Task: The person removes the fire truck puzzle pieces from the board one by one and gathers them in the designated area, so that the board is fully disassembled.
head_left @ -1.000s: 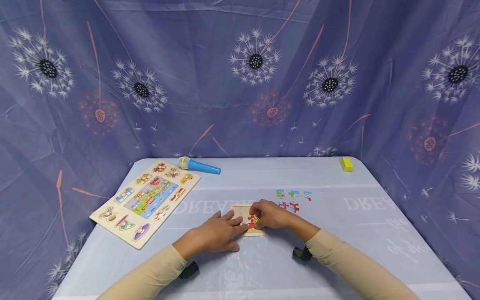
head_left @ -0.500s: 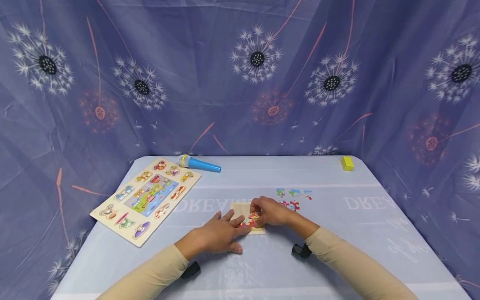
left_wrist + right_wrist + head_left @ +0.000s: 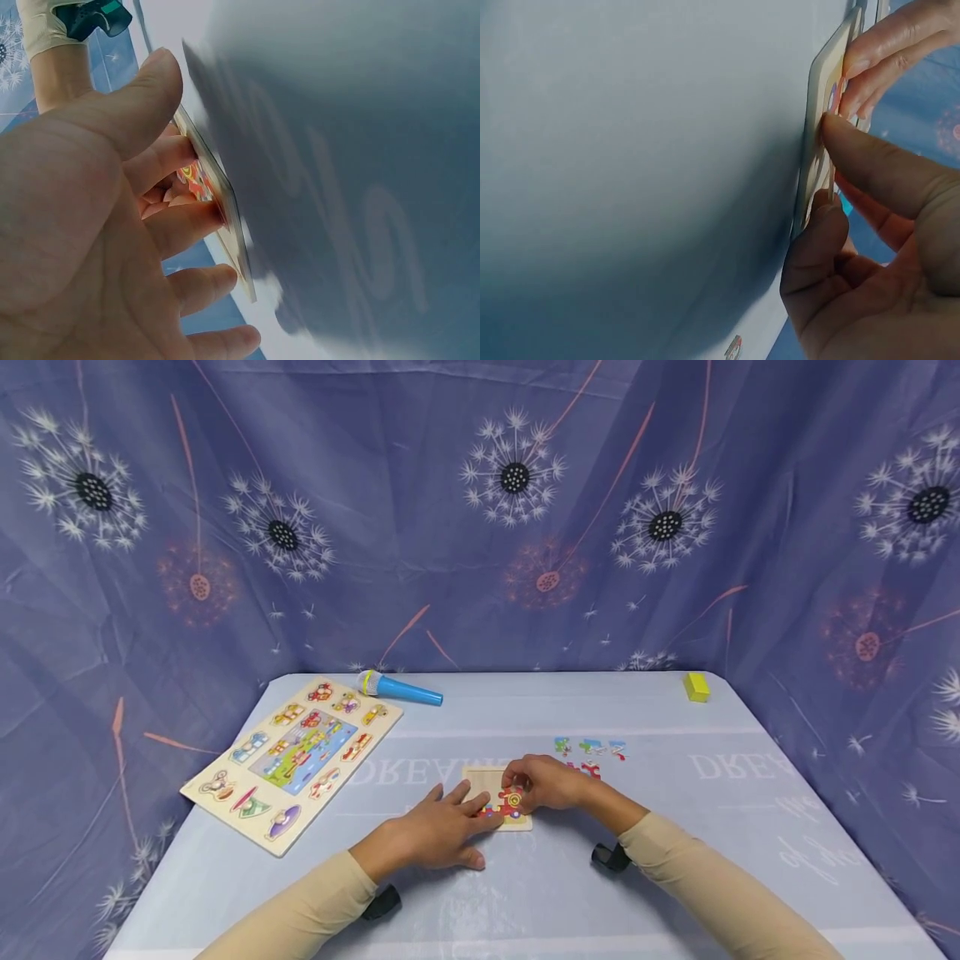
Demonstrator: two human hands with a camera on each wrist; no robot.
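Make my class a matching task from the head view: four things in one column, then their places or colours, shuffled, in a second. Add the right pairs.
Column one
1. Toy microphone
2. Block
3. Large puzzle board
4. Left hand

Column two
A. Touching the small puzzle frame
B. Yellow, near the far right corner of the table
C. Pale wood border, at the left side of the table
D. Blue handle

Right pairs: 1-D, 2-B, 3-C, 4-A

the head view is evenly bright; soft shadows darken both wrist views.
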